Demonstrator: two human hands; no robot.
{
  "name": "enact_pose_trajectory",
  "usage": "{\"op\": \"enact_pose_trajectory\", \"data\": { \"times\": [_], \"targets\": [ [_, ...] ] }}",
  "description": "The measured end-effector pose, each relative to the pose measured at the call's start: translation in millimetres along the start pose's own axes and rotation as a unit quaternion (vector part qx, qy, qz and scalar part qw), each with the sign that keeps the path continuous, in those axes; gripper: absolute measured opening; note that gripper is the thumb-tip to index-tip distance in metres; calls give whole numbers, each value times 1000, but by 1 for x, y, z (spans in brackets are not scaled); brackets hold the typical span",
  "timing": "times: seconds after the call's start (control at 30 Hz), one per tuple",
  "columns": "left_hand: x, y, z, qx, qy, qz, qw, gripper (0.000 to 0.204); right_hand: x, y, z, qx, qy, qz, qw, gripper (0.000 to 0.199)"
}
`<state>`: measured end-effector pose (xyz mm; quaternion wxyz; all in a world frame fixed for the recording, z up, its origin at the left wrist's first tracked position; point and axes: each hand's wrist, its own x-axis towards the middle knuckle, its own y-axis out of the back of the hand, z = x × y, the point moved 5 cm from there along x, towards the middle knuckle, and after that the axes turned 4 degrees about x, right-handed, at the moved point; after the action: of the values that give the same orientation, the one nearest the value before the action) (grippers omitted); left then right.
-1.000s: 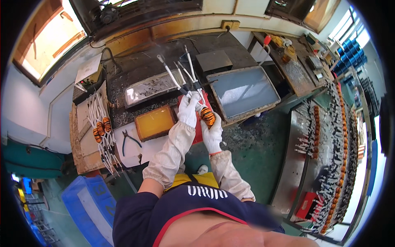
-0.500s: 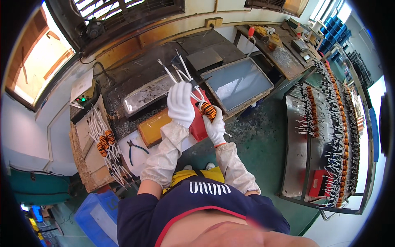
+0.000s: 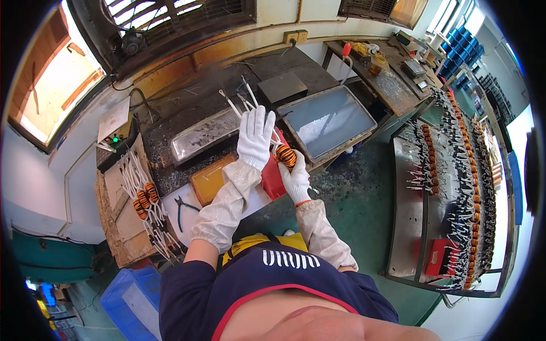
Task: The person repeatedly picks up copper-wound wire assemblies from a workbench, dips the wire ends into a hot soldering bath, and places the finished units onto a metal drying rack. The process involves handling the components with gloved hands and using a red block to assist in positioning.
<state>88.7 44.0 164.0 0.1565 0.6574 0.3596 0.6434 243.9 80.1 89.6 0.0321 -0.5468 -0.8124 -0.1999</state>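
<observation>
My right hand (image 3: 296, 181), in a white glove, is closed round a ring-shaped coil (image 3: 286, 157) with orange and black windings. White sleeved leads (image 3: 248, 96) run from the coil up past my left hand, their bare tips pointing to the far side of the bench. My left hand (image 3: 256, 136), also gloved, is flat with its fingers stretched out, in front of the leads. It hides their middle part; whether the palm touches them I cannot tell. Beneath both hands is a red box (image 3: 274, 181). A yellow block in a tray (image 3: 211, 181) lies beside my left wrist.
A long metal trough (image 3: 203, 135) and a wide tray of grey liquid (image 3: 330, 120) stand on the dark bench. Pliers (image 3: 181, 213) and several coils (image 3: 146, 196) lie at left. A rack of many coils (image 3: 435, 216) stands at right, a blue crate (image 3: 133, 301) at lower left.
The fingers of my left hand have straightened from a loose curl and now point up and away. My right hand keeps the coil in nearly the same place, slightly lower.
</observation>
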Motion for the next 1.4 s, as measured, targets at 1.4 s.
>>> {"op": "enact_pose_trajectory", "data": {
  "times": [1.4],
  "targets": [
    [-134,11,74,-131,32,-153,979,41,11,4,2,-1,59,64,996,47]
  ]
}}
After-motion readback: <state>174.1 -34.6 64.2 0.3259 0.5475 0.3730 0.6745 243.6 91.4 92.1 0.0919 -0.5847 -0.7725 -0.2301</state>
